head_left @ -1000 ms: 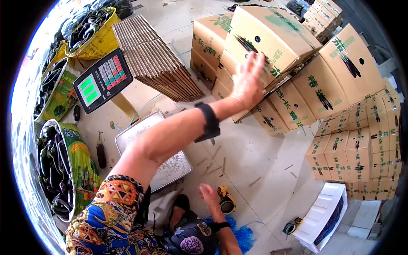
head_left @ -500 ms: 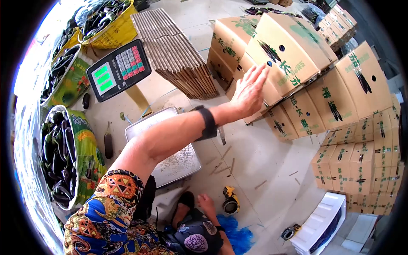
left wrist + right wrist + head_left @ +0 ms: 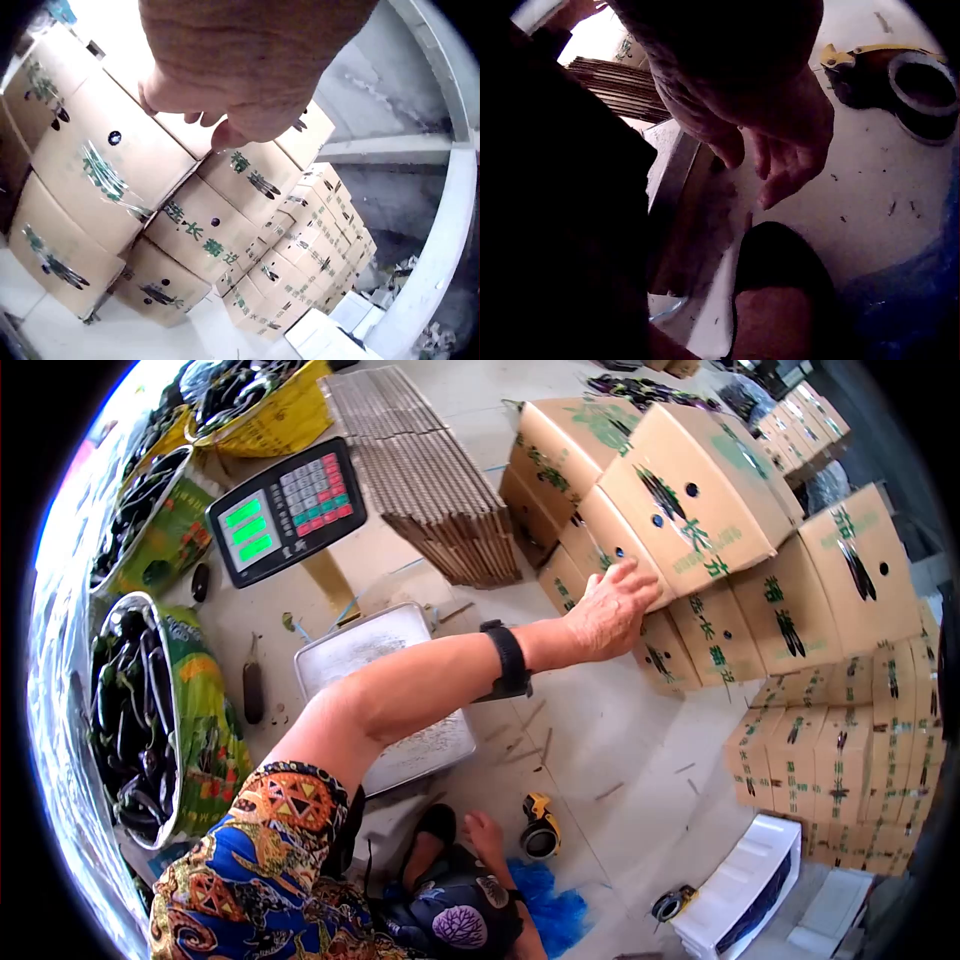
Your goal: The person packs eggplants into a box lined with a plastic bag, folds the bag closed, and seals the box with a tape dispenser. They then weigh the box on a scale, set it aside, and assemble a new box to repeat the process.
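The cardboard box (image 3: 700,490) lies in the upper right of the head view. It is closed and tan, printed with green characters and a dark aubergine drawing, with small round holes in its broad face. It rests tilted on top of a stack of like boxes (image 3: 720,625), broad face upward.

A short patterned sleeve (image 3: 270,840) — blue, orange, black — and a black wristband (image 3: 508,660) on each bare arm.
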The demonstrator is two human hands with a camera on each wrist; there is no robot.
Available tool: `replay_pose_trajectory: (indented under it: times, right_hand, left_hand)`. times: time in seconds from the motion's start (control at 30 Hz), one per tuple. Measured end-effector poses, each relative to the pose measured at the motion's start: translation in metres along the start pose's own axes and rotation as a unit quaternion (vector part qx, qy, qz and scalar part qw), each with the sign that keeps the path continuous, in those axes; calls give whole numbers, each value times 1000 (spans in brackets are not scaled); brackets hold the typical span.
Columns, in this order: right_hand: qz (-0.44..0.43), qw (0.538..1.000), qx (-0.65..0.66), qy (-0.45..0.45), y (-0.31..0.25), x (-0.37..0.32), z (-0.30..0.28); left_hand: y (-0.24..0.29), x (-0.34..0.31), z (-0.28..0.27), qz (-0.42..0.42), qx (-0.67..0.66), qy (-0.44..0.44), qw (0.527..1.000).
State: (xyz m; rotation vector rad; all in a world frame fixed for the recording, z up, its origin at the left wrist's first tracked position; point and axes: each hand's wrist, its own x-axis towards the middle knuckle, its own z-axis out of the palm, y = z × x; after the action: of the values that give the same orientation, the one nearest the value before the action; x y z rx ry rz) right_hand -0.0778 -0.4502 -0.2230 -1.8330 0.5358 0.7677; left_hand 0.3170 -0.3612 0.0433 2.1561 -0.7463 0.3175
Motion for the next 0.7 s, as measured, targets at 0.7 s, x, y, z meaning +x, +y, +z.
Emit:
replay_pose_trajectory:
  times: [0.7]
  right_hand:
    - [-401,906,-22,134,-469,86,-60]
  left_hand:
    - [-124,-103,-182,68,198,139,968]
